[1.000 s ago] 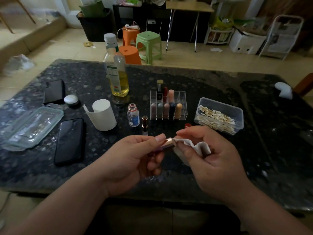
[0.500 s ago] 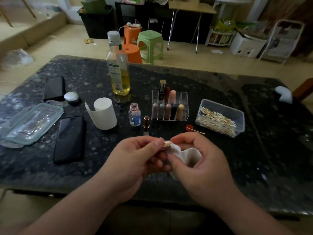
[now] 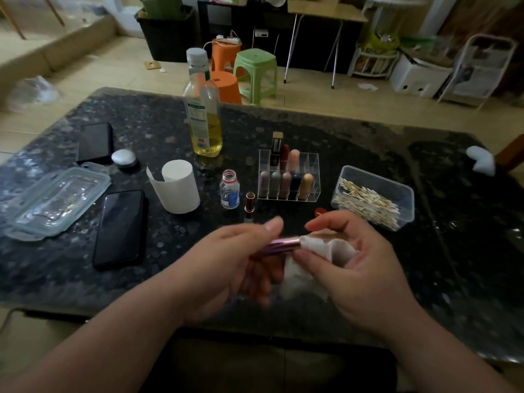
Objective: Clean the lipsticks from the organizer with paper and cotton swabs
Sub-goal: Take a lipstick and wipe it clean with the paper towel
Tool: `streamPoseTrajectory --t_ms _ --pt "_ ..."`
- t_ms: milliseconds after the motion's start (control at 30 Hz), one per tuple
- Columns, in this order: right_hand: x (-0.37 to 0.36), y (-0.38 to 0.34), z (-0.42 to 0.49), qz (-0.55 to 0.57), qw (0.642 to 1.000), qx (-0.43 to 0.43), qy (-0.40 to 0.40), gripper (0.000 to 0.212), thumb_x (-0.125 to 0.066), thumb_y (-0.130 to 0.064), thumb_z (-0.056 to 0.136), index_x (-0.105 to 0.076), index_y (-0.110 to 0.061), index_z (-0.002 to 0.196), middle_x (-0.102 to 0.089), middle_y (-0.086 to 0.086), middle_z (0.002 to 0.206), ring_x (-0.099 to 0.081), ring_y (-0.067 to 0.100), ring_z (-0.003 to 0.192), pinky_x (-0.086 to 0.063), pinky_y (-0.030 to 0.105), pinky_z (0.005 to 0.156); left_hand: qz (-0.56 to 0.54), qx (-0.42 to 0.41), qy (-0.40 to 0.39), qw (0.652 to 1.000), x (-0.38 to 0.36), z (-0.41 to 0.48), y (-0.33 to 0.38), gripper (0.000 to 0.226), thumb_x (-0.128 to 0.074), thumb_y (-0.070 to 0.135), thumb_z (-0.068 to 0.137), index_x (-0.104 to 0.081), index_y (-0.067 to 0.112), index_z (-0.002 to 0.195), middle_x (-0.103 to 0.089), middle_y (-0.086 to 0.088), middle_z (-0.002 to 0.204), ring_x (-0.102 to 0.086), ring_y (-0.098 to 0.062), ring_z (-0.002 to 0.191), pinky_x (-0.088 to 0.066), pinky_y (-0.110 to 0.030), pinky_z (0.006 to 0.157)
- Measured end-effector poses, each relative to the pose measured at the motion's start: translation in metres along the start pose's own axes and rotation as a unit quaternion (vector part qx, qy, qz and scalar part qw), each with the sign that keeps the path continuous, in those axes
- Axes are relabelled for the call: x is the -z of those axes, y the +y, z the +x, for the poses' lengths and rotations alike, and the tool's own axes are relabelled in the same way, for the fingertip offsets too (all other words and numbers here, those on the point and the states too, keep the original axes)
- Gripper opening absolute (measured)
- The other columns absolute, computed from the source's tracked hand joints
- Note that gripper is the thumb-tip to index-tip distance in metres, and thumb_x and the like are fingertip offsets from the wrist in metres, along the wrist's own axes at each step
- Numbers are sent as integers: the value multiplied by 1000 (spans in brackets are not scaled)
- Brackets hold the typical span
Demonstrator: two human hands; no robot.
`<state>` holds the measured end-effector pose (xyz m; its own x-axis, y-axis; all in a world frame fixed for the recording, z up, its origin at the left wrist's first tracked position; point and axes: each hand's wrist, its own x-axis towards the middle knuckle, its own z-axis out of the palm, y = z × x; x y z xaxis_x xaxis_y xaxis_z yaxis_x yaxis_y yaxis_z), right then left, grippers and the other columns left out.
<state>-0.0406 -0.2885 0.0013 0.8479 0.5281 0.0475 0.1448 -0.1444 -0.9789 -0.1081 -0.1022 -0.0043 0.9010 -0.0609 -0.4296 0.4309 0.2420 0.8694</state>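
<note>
Green-white bottle label [image 3: 197,120], blurred; lipstick [image 3: 282,243] in left fingers [image 3: 271,224], paper [image 3: 314,247] in right

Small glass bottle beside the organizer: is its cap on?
No, the small glass bottle stands uncapped, its threaded neck bare.

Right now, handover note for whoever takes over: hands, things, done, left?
Left hand grips a pink lipstick tube, held level above the table.
Right hand pinches paper around the tube's end.
Organizer beyond the hands holds the other lipsticks; one lipstick stands on the table left of it; cotton swabs sit in the tub to its right.
Done: cannot tell which are clean.
Left: finish this wipe, then the rest.
</note>
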Motion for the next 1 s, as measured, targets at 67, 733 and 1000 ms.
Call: streamPoseTrajectory --t_ms 67,733,1000 --pt "-3 0 -3 -51 997 62 -9 31 -79 -18 75 -66 -36 95 -69 -16 96 -70 5 88 -57 18 69 2 116 -6 993 -1 1 2 68 -56 79 78 -64 11 74 -54 -9 67 -49 -18 54 -43 -31 53" --pt "1 9 19 235 937 -251 -53 36 -75 -5 71 -73 -13 105 -75 15 100 -74 27 86 -59 41 74 376 -197 117 898 -1 5 -5 11 -66 35 93 -64 44 100 -65 27 99 -65 2 88 -54 -16 75" --pt "6 5 7 -36 998 2 -60 35 -76 -15 78 -69 -42 100 -72 -11 103 -72 9 95 -60 25 74 32 76 -50 995 8 12 1 48 -61 60 86 -72 14 86 -61 -10 72 -54 -20 58 -45 -32 51"
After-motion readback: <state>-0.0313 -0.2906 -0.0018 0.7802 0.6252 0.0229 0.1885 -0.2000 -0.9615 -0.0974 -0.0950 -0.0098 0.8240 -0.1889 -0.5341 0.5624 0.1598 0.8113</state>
